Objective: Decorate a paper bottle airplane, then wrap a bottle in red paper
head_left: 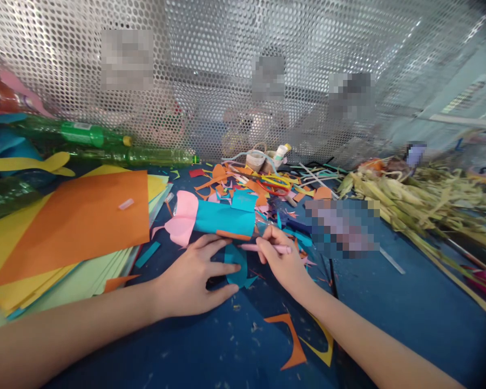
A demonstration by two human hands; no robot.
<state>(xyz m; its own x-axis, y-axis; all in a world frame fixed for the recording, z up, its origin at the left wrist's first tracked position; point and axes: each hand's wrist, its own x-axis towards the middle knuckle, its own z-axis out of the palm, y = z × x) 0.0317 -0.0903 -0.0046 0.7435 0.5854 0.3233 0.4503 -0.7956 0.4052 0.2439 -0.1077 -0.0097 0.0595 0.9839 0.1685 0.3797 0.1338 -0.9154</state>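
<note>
My left hand [200, 275] lies with fingers apart over a rounded blue paper piece [237, 270], its fingertips resting on the paper. My right hand [281, 259] grips a pink pen [269, 248], whose tip points left over that paper's upper edge. Just beyond both hands lies a plastic bottle wrapped in blue paper [224, 217], with an orange strip along its near side. A pink paper tail [182, 216] is fixed at its left end, and a blue paper flap [244, 200] stands on its far side. The right hand partly hides the bottle's right end.
Stacked coloured paper with an orange sheet [105, 216] on top lies at left, green bottles [93, 135] behind it. Paper scraps [218, 181] surround a glue bottle [282, 151]. Dry corn husks [421, 189] lie at right. Orange offcuts [294, 346] sit in front. A perforated metal screen [218, 65] stands behind.
</note>
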